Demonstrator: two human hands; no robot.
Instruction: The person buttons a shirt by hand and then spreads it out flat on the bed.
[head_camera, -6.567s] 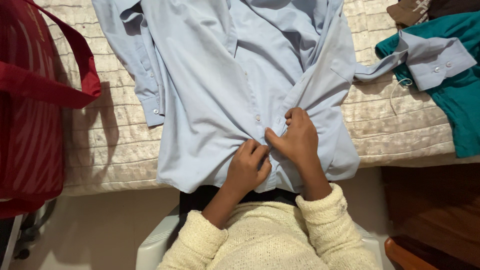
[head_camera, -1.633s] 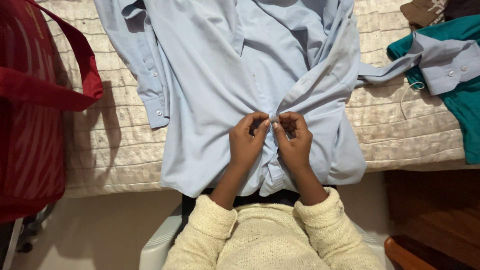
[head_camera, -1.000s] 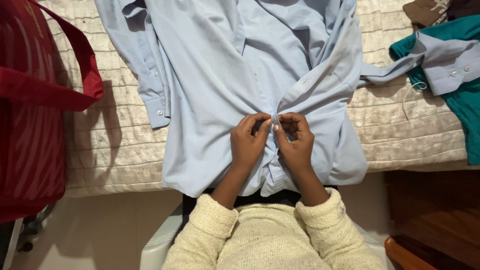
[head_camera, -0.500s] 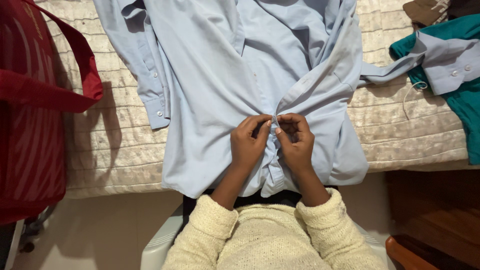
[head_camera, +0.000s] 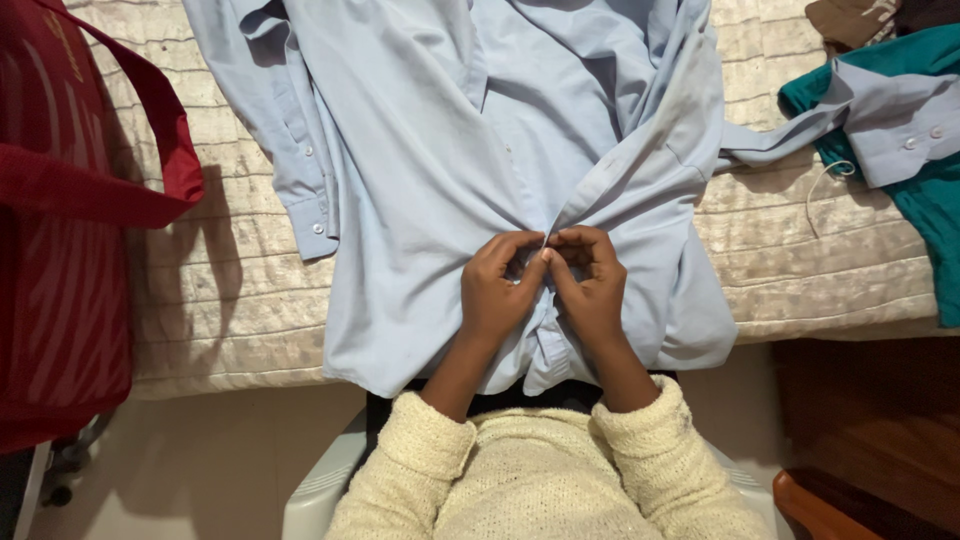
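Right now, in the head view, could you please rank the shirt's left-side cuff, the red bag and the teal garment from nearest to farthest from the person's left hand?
From the left hand:
1. Shirt cuff, just left on the bedspread.
2. Red bag, far left edge.
3. Teal garment, far right, beyond the right hand.

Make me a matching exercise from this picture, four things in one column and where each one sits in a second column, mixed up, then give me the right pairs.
Things:
1. light blue shirt
2. red bag
3. teal garment
4. left hand and right hand

Places:
A. far left edge of the view
B. pinched together at the shirt's front opening
C. spread across the middle of the quilted bed cover
D. right edge, under a shirt cuff

Pairs: 1-C, 2-A, 3-D, 4-B
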